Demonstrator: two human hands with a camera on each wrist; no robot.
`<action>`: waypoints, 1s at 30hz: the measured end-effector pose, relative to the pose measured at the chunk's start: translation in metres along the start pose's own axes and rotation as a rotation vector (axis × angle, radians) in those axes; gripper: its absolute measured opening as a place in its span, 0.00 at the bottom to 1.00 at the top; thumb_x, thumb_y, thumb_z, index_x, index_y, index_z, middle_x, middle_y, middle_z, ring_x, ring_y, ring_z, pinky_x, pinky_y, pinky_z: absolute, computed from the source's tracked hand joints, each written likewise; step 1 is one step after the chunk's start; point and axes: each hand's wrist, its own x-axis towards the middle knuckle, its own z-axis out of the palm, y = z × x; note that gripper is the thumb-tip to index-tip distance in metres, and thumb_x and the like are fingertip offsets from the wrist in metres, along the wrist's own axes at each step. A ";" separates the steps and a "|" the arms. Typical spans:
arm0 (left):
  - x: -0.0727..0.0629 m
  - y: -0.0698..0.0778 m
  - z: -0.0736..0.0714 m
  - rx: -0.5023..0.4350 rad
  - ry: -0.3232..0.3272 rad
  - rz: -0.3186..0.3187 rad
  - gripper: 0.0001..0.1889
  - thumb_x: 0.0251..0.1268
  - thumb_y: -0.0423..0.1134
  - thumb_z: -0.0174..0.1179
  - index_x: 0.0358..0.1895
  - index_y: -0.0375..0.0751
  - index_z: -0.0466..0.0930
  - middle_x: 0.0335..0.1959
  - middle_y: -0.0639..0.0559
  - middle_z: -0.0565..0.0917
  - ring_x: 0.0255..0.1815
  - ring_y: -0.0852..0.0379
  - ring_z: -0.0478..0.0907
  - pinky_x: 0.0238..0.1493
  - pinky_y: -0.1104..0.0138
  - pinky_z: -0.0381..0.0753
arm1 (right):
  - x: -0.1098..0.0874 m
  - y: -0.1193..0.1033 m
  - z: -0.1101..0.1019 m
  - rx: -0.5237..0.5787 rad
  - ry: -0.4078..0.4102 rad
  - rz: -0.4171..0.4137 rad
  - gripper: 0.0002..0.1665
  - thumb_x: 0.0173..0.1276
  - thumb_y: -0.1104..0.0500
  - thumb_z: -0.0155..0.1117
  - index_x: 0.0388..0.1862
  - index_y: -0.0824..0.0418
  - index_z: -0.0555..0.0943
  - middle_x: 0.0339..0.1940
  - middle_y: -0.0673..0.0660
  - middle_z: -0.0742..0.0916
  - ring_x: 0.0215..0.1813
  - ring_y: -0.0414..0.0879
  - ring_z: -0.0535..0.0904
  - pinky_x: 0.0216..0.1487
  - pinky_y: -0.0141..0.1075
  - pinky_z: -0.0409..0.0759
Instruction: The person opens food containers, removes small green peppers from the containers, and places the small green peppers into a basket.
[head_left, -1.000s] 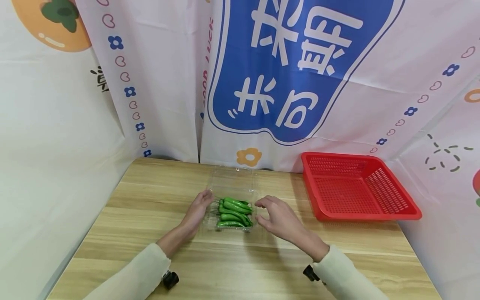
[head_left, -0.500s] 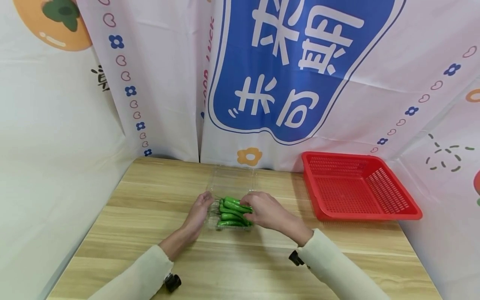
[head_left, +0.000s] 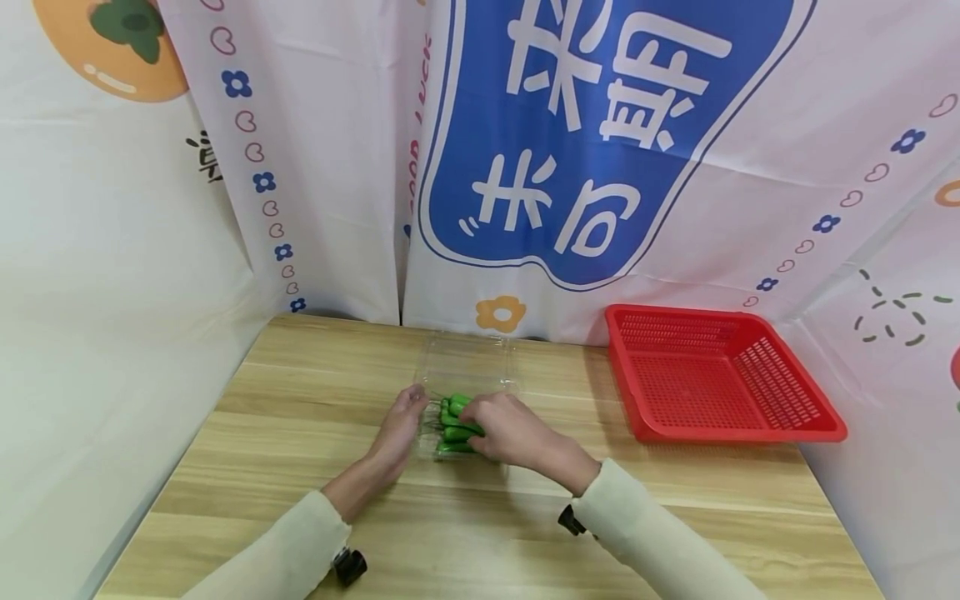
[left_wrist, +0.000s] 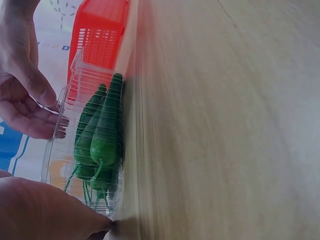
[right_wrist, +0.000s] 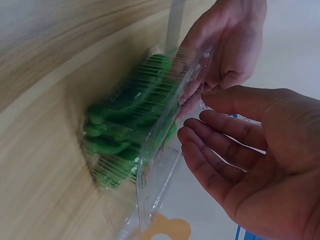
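Note:
Several green chili peppers lie side by side in a clear hinged plastic box, its transparent lid folded back toward the wall. At the box's left end, my left hand holds the plastic side; the right wrist view shows this hand against the wall of the box. Over the peppers' right half reaches my right hand, hiding part of them. Thumb and fingers of the right hand are bent and apart at the open top, with nothing visible between them.
A red perforated plastic basket stands to the right on the wooden table. Printed white cloth hangs behind the table and along both sides.
My right hand has moved left from beside the box to over the peppers, covering their right ends. The left hand stays at the box's left side.

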 end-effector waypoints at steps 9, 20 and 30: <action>-0.001 0.000 0.002 0.023 0.025 0.000 0.32 0.89 0.43 0.38 0.85 0.32 0.44 0.87 0.31 0.45 0.87 0.33 0.39 0.86 0.41 0.40 | 0.006 -0.002 0.008 -0.050 -0.012 -0.001 0.09 0.64 0.64 0.78 0.44 0.59 0.91 0.41 0.51 0.92 0.41 0.41 0.87 0.39 0.36 0.87; -0.005 0.000 0.003 0.023 0.018 0.009 0.32 0.89 0.43 0.37 0.86 0.33 0.42 0.87 0.32 0.43 0.87 0.33 0.37 0.86 0.40 0.40 | 0.009 -0.006 0.017 -0.124 -0.015 0.024 0.10 0.65 0.63 0.78 0.45 0.59 0.91 0.41 0.51 0.92 0.37 0.39 0.84 0.32 0.34 0.83; -0.004 -0.002 0.005 0.035 0.025 0.023 0.32 0.90 0.42 0.35 0.86 0.33 0.41 0.87 0.33 0.43 0.88 0.34 0.37 0.86 0.40 0.39 | 0.018 -0.005 0.021 -0.103 -0.051 0.077 0.03 0.67 0.64 0.75 0.39 0.57 0.91 0.29 0.49 0.87 0.24 0.37 0.69 0.20 0.29 0.65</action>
